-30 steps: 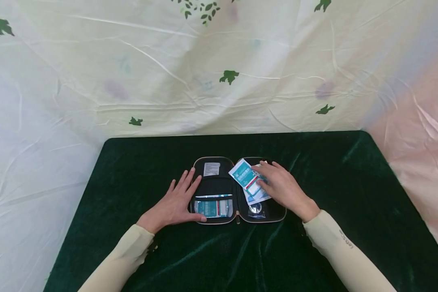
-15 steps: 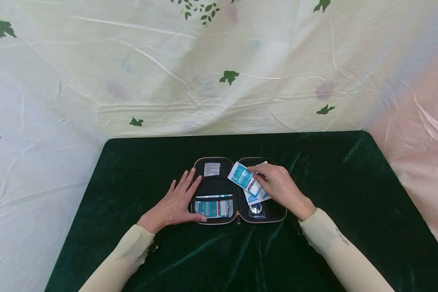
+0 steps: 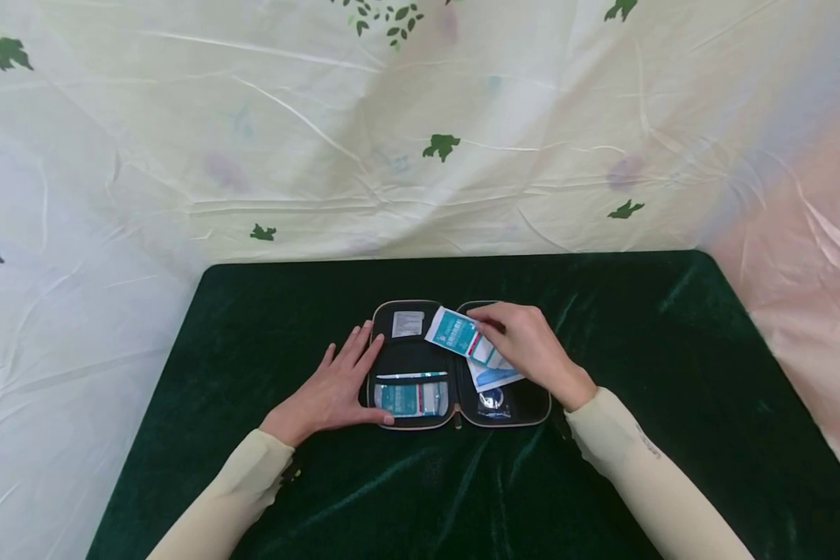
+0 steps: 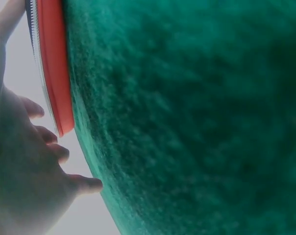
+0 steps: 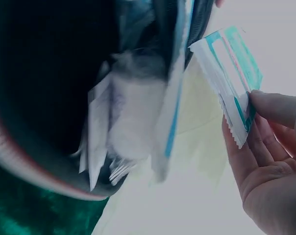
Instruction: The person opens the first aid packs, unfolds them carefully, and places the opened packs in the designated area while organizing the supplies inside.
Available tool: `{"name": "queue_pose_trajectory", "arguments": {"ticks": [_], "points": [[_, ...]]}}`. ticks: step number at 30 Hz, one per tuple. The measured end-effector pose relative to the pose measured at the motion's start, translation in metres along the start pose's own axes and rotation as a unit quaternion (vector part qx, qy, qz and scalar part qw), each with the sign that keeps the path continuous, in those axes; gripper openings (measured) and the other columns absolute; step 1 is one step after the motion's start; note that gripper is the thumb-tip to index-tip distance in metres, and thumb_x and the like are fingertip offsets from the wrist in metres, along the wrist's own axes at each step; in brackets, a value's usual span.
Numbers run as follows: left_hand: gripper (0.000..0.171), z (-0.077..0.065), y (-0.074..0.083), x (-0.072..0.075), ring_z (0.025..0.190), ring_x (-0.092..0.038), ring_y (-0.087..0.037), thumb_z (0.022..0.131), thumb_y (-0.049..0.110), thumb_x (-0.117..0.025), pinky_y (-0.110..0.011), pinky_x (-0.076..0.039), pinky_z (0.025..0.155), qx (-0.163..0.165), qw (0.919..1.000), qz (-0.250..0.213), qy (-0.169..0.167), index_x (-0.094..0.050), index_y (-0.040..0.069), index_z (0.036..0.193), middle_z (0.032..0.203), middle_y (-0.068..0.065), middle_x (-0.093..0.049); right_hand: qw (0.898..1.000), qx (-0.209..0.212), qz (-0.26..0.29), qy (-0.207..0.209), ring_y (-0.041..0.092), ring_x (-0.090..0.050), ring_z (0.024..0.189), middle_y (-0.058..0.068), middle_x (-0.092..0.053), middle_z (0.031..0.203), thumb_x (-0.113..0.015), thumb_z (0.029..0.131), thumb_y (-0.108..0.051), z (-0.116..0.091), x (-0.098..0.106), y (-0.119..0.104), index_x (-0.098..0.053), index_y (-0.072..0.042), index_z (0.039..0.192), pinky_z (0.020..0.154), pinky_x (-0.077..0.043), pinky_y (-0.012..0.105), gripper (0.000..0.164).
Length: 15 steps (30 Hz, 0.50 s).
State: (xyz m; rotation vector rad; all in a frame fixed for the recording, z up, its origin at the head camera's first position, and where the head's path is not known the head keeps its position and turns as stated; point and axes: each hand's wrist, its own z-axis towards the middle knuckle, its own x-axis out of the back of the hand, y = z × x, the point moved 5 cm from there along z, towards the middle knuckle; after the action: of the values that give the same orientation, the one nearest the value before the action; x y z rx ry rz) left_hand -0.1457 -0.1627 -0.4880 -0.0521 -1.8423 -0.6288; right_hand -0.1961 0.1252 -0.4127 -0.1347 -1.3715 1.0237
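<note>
A black zip case [image 3: 411, 359] lies unfolded in two halves; its side shows red [image 4: 57, 73] in the left wrist view. My left hand [image 3: 325, 395] rests at the left edge, fingers spread and thumb on the near rim. Over the right half, my right hand [image 3: 528, 342] pinches a teal and white sachet [image 3: 453, 333] between thumb and fingers. Beneath it is a white and blue packet [image 3: 491, 378], partly covered. A white roll in clear wrap [image 5: 138, 110] sits in the case in the right wrist view. Several teal sachets [image 3: 400, 400] fill the left half's pocket.
A clear bag with a shiny round item [image 3: 493, 403] lies in the right half's near part. The left half bears a small white label [image 3: 408, 323]. Dark green velvet [image 3: 308, 498] covers the table, with a pale patterned cloth [image 3: 287, 155] hanging behind it.
My right hand has drawn the sachet up and leftward, turning it flatter across the case's middle. Its fingers have gone from spread over the sachet to pinching it. The left hand stays put.
</note>
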Motion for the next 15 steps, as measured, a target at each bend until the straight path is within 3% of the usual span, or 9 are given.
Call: {"name": "queue_pose_trajectory", "arguments": {"ticks": [8, 15], "points": [[0.132, 0.0, -0.002, -0.001, 0.159, 0.006, -0.03, 0.074, 0.088, -0.065, -0.065, -0.007, 0.123, 0.001, 1.0, -0.002, -0.001, -0.008, 0.013, 0.168, 0.174, -0.004, 0.011, 0.999, -0.029, 0.022, -0.02, 0.018, -0.065, 0.092, 0.007, -0.075, 0.119, -0.069, 0.101, -0.011, 0.015, -0.01, -0.007, -0.075, -0.007, 0.124, 0.083, -0.057, 0.036, 0.025], [0.133, 0.0, -0.003, -0.001, 0.159, 0.006, -0.029, 0.074, 0.087, -0.067, -0.066, -0.007, 0.123, 0.004, 0.9999, -0.009, -0.001, -0.008, 0.013, 0.168, 0.174, -0.004, 0.009, 0.997, -0.029, 0.042, -0.053, 0.016, -0.064, 0.088, 0.005, -0.075, 0.116, -0.067, 0.102, -0.012, 0.026, -0.024, -0.013, -0.075, -0.008, 0.124, 0.077, -0.055, 0.033, 0.023]]}}
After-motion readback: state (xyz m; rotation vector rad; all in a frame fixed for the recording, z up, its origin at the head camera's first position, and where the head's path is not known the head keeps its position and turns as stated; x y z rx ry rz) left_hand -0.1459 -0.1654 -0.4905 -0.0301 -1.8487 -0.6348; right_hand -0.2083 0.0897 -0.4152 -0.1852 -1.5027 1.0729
